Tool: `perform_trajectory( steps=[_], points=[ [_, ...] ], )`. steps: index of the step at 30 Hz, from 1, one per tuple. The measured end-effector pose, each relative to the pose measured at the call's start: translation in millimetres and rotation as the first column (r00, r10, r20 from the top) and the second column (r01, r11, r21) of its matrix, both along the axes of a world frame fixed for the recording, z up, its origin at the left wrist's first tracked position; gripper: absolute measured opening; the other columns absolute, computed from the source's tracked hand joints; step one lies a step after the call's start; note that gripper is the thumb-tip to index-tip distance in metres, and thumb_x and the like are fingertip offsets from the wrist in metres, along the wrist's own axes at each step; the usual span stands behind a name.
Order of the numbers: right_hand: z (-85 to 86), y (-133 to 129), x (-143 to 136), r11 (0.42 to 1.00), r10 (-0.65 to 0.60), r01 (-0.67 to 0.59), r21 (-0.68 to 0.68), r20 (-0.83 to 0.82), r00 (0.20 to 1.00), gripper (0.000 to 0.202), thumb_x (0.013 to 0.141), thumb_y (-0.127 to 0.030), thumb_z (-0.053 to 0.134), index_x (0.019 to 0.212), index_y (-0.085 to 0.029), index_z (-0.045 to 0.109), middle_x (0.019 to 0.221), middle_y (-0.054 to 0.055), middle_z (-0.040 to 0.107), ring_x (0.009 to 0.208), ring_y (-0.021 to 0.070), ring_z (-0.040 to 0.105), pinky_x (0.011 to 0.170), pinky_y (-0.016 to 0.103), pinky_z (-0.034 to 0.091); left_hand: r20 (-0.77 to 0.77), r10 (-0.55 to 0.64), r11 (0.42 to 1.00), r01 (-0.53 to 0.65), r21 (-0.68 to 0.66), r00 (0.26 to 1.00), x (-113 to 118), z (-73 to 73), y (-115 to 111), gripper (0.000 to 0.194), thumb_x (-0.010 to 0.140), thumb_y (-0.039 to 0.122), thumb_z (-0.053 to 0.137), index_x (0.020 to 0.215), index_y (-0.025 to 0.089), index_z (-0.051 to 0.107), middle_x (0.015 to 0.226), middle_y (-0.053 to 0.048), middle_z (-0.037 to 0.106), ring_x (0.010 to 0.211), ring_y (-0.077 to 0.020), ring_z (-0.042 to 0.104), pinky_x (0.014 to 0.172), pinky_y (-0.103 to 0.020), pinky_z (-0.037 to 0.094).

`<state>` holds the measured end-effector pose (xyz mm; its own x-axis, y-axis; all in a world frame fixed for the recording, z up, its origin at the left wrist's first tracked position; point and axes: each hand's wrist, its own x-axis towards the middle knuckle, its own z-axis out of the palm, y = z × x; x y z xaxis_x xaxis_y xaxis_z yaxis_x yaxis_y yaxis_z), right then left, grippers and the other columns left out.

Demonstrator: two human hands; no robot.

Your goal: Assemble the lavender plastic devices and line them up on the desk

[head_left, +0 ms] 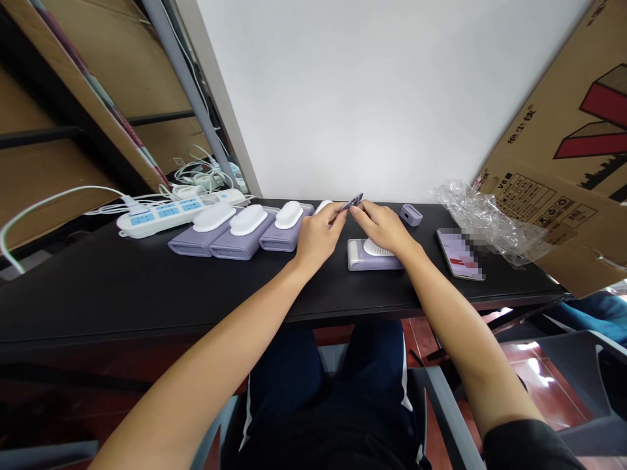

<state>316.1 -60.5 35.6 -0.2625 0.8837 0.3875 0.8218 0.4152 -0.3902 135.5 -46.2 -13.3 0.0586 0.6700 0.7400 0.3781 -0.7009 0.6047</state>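
Above the black table, my left hand (321,232) pinches a small dark flat piece (353,202) with a purplish tint; its kind is too small to make out. The fingers of my right hand (379,225) are closed on the same piece from the other side. Below my right hand lies a lilac box-like device (375,262) with a ribbed white oval part (375,248) on it, partly covered by the wrist. Left of my hands stand three lilac flat cases (235,245), each topped by a smooth white oval piece (249,220). Another white oval piece (323,205) shows partly behind my left hand.
A white power strip (183,212) with blue sockets and tangled white cables (203,173) is at the left. On the right are a small lilac part (411,215), a phone (458,254), crumpled clear plastic (494,219) and a large cardboard box (553,170). A white wall (353,98) rises behind the table (147,287).
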Motion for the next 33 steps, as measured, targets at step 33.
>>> perform_trajectory(
  steps=[33],
  points=[
    [-3.4, 1.8, 0.0, 0.988, -0.089, 0.107, 0.113, -0.148, 0.985, 0.033, 0.103, -0.051, 0.055, 0.114, -0.026, 0.072, 0.089, 0.001, 0.075, 0.082, 0.0211, 0.068, 0.072, 0.03, 0.039, 0.029, 0.049, 0.999, -0.049, 0.005, 0.998, -1.0, 3.9, 5.9, 0.017, 0.099, 0.027, 0.064, 0.108, 0.021, 0.077, 0.095, -0.004, 0.08, 0.082, -0.0167, 0.072, 0.079, -0.028, 0.057]
  ],
)
